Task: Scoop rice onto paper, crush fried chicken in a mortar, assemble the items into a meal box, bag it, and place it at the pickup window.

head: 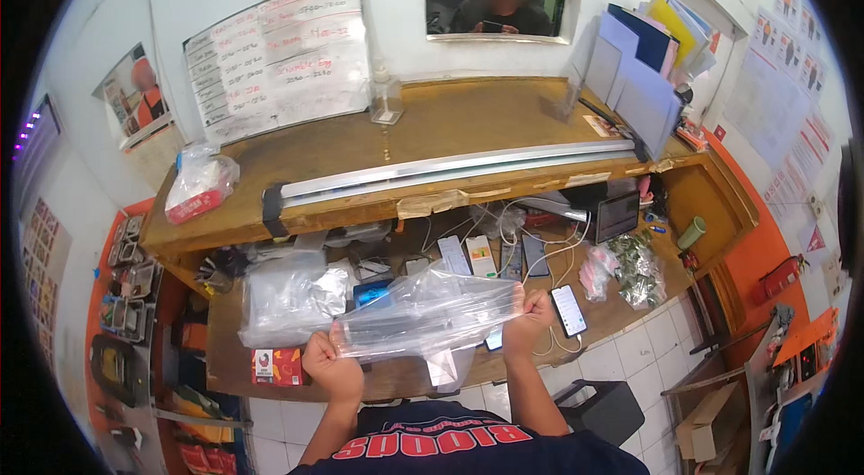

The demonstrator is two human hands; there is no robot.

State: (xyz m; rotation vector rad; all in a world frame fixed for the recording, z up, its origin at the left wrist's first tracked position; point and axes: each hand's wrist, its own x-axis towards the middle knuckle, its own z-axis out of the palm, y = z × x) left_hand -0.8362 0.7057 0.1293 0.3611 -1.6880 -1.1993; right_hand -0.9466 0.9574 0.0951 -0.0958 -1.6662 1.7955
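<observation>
Stretched between my two hands is a clear plastic bag (432, 313), pulled taut above the lower desk (229, 367). My left hand (327, 353) grips one end with the fingers curled tight. At the other end, my right hand (530, 313) is closed on the plastic. A white paper slip (443, 368) shows at the bag's lower edge; whether it is inside or behind cannot be told. Beneath the bag, a blue item (371, 294) is partly covered. A stack of clear plastic bags (283, 299) lies left of it, with a red and yellow box (277, 367) below.
Several phones with white cables, among them a lit phone (569, 310), lie on the desk. A tablet (617, 217) and bagged green leaves (634, 266) are at right. The raised counter (466, 114) overhangs the back. A dark chair (601, 407) stands at lower right. Beyond a wall opening is a person (499, 3).
</observation>
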